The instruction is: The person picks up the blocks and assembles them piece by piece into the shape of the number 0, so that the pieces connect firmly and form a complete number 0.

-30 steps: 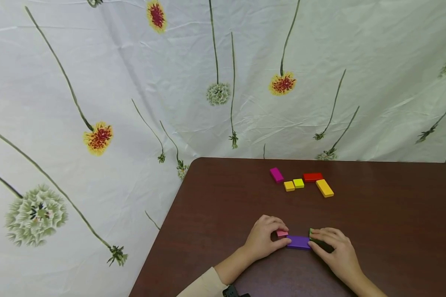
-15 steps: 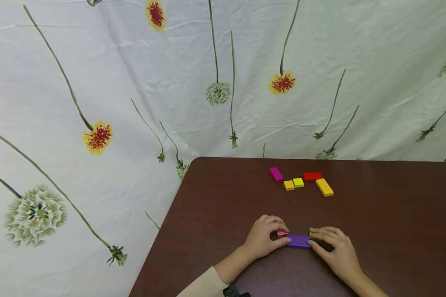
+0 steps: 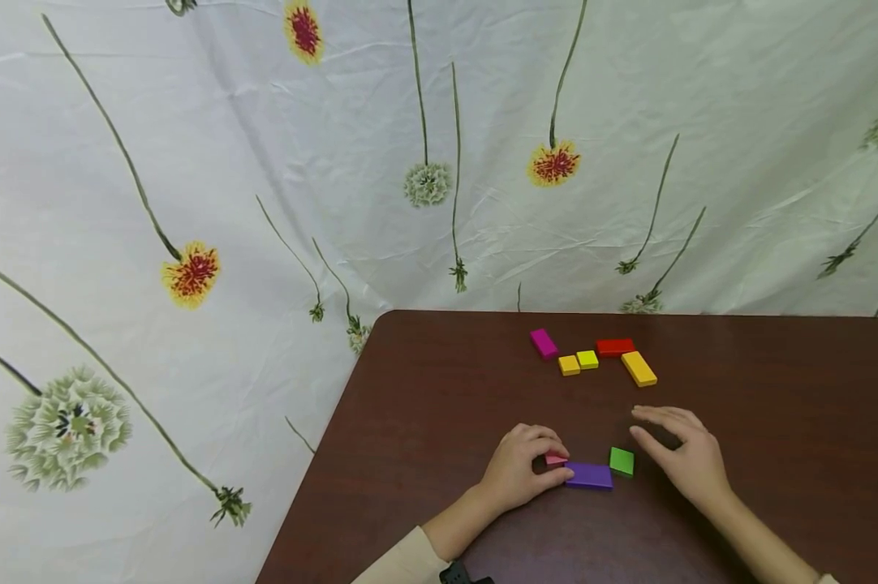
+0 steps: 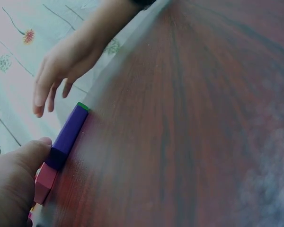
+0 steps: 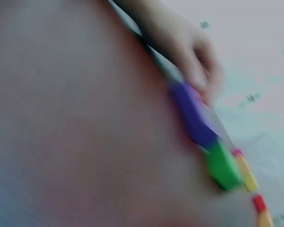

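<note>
Fingers [image 3: 661, 413] parted, the empty right hand [image 3: 690, 464] hangs just right of the green block [image 3: 621, 461]; left hand [image 3: 521, 469] pinches pink block [image 3: 555, 460] and purple block [image 3: 591, 477], long axis left-right.

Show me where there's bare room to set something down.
Bare table lies left of the left hand, right of the right hand, and midway between the purple block and the red block. It's crowded around the red block and yellow blocks, and beside the left hand, where the pink block, purple block and green block cluster.
</note>
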